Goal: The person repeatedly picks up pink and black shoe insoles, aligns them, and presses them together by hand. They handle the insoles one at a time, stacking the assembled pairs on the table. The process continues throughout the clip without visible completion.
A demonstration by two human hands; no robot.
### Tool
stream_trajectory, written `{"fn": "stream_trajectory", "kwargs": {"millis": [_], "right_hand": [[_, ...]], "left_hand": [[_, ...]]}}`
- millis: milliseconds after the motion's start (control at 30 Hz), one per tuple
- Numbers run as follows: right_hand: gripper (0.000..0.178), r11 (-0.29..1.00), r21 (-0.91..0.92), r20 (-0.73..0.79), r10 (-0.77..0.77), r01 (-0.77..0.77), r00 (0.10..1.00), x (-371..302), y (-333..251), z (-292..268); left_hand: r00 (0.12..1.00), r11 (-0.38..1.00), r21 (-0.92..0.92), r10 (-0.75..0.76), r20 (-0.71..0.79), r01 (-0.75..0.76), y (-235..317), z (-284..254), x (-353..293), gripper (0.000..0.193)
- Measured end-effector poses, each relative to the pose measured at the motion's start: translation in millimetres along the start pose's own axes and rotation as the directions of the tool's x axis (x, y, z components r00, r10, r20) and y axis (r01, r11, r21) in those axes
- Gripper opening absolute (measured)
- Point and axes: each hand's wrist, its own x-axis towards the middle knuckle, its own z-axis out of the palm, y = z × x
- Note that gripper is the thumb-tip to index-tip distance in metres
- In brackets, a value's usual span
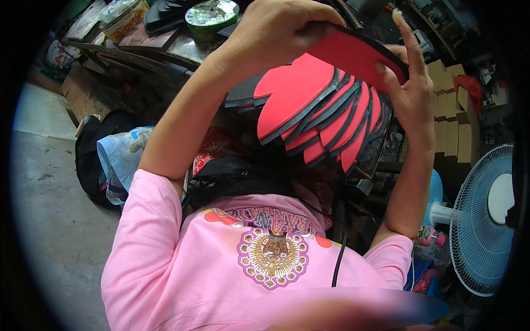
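Up in front of me is a red foam sole (353,57) with a dark edge, tilted so its red face shows. My left hand (279,25) grips its left end, the fingers partly hidden behind the wrist. At the other end my right hand (411,83) holds it, thumb on the red face and index finger sticking up. Just below lies a fanned, overlapping pile of similar red soles (298,102) with dark grey undersides, several of them pointing toward me.
A green round tin (211,16) and a yellow tub (122,19) stand on the worktable (182,49) at the far left. Stacked cardboard boxes (450,118) rise at the right. A white and blue fan (480,215) stands near my right elbow. A black cable (340,243) hangs across my front.
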Motion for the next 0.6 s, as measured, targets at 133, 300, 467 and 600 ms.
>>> {"fn": "stream_trajectory", "kwargs": {"millis": [133,300,467,600], "right_hand": [[0.056,0.971,0.237,-0.136,0.004,0.029,0.991,-3,9,23],[0.052,0.436,0.893,-0.036,0.317,-0.112,0.948,-8,-11,48],[0.043,0.784,0.619,-0.197,0.210,-0.045,0.958,-18,-41,70],[0.034,0.755,0.650,-0.132,0.223,-0.085,0.966,-24,-34,62]], "left_hand": [[0.815,0.976,-0.063,-0.208,-0.541,0.208,2,27,1,0.036],[0.747,0.421,-0.739,-0.645,0.165,0.526,2,35,-40,0.046],[0.806,0.314,-0.774,-0.442,0.394,0.550,18,50,-61,0.039],[0.777,0.225,-0.791,-0.462,0.427,0.569,13,39,-62,0.036]]}}
